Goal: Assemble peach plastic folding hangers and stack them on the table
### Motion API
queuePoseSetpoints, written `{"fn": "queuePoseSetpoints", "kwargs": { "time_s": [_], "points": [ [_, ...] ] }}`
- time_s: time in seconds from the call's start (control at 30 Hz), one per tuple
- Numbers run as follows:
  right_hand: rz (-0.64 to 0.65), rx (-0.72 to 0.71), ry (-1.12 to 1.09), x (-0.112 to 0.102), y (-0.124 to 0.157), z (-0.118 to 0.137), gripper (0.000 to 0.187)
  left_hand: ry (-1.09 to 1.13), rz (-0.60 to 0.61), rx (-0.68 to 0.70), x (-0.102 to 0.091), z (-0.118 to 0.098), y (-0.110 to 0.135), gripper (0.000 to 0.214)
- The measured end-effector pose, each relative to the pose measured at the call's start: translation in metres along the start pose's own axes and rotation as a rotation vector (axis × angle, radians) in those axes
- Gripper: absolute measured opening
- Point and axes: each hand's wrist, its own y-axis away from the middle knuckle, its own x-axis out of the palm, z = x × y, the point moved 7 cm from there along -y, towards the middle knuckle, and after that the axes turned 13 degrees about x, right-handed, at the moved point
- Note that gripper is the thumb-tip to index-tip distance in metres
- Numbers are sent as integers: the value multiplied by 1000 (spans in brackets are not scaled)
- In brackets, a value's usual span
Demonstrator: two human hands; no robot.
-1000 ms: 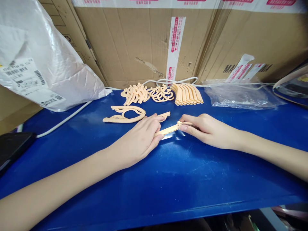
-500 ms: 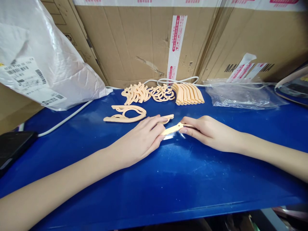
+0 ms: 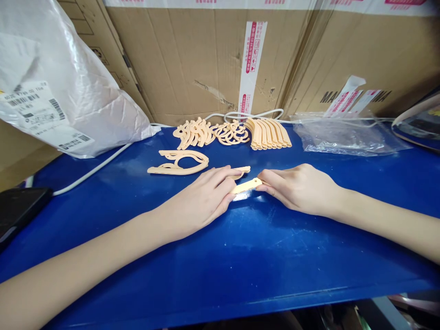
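Observation:
My left hand [image 3: 209, 197] is closed around a cream plastic folding hanger [image 3: 246, 185], one arm of which juts out to the right with a small hole near its end. A second cream arm shows above my fingers; the rest is covered by the hand. At the hole end, my right hand [image 3: 297, 188] pinches with thumb and fingers a thin cream piece, mostly hidden, that touches the arm. Left of and behind my left hand lies another folding hanger [image 3: 185, 170], flat on the blue table [image 3: 275, 266].
Along the back lie a pile of cream curved pieces [image 3: 194, 134], cream hooks [image 3: 232, 134] and a row of hanger arms [image 3: 270, 134]. A clear plastic bag [image 3: 347, 137], white cable [image 3: 92, 172], phone [image 3: 24, 213] and white parcel [image 3: 75, 91] surround them. Cardboard boxes [image 3: 192, 59] stand behind.
My right hand has turned slightly, its fingers now closed over more of the thin piece at the hanger arm's end. My left hand has barely moved.

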Motion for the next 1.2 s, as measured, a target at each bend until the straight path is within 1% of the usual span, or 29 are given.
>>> {"fn": "queuePoseSetpoints", "kwargs": {
  "time_s": [0.1, 0.3, 0.47, 0.7, 0.9, 1.03, 1.2],
  "points": [
    [-59, -20, 35, -4, 0, 2, 45, -8, 6, -4, 1, 0, 0, 27],
    [-118, -19, 83, -9, -1, 4, 45, 29, -2, -14, 1, 1, 1, 28],
    [-171, -17, 67, -15, -1, 6, 40, -2, 2, -4, 1, 1, 1, 27],
    [-66, 42, -83, -8, 0, -1, 39, -23, 17, 19, 3, 0, 2, 24],
    [-13, 67, -186, -5, -1, -5, 39, -5, 39, 18, 3, -1, 2, 24],
    [12, 61, -210, -4, 0, -4, 40, -1, 40, 21, 3, -1, 1, 25],
    [39, 9, -248, -2, -1, -3, 37, 30, 34, 13, 3, -1, 1, 25]
  ]
}}
